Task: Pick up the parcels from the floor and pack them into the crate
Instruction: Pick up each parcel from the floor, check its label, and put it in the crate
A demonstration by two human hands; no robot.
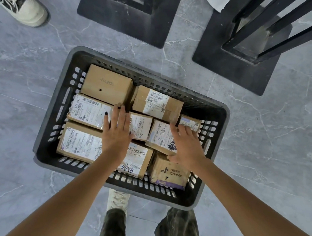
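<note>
While looking straight down, can see grey-rimmed crate [51, 115] sat on marble floor [26, 69], w/ approx nine cardboard parcels packed inside in one layer. Have left grip [117, 132] fully open, palm down, fingers straight & close together, lying over centre parcel [141, 125] and edge of left-mid box [90, 111]; holding nothing, can't tell if pressing. Have right grip [185, 145] open too, fingers spread & reaching fwd across right-mid parcel [160, 134], tips up against small box [191, 122] by right wall, thumb out above purple-edged box [170, 173] at front right; not curled round anything. Also in crate: plain box [107, 82] back left, taped box [158, 101] back right, front-left box [78, 143] w/ big label, "0056" box [136, 158] front mid, partly under left forearm. Beyond crate: black base [128, 16], second base [240, 68] to its right, pale shoe [21, 5] top left, paper scrap [219, 1] at top edge.
</note>
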